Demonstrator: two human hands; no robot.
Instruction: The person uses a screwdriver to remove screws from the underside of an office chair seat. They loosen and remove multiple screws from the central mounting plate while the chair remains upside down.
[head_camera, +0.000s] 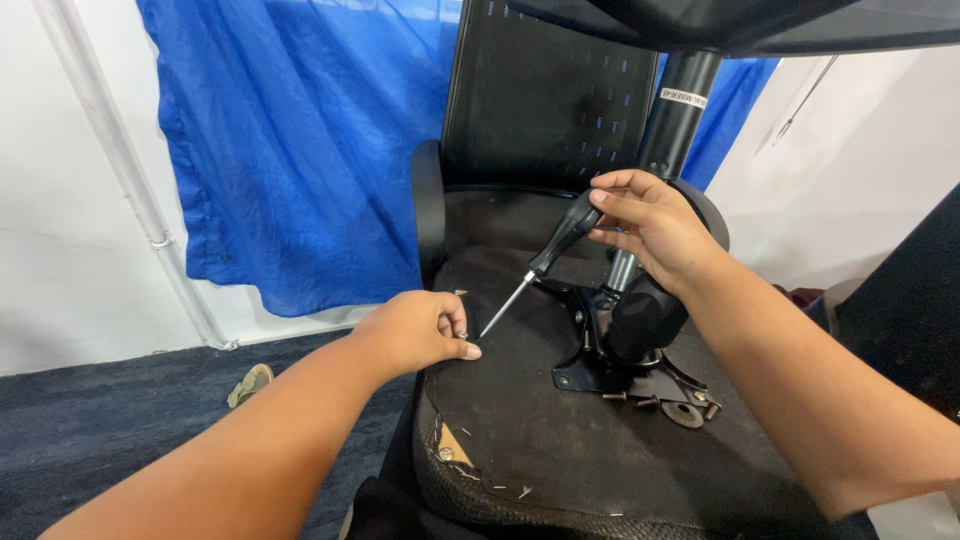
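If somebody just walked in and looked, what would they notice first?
Most likely the black office chair turned upside down in the middle, its metal base plate facing up. Above it, the right hand holds a black-handled screwdriver, its tip slanting down toward the left hand, which pinches something small at the seat's edge. Behind hangs a bright blue cloth sheet.

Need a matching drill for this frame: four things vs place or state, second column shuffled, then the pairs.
1. screwdriver
2. left hand
3. loose bolts
4. blue sheet

a. hanging behind the chair
b. pinching a small part at the screwdriver tip
c. held in the right hand, tip slanting down
d. lying on the seat underside beside the base plate

Pairs: 1-c, 2-b, 3-d, 4-a
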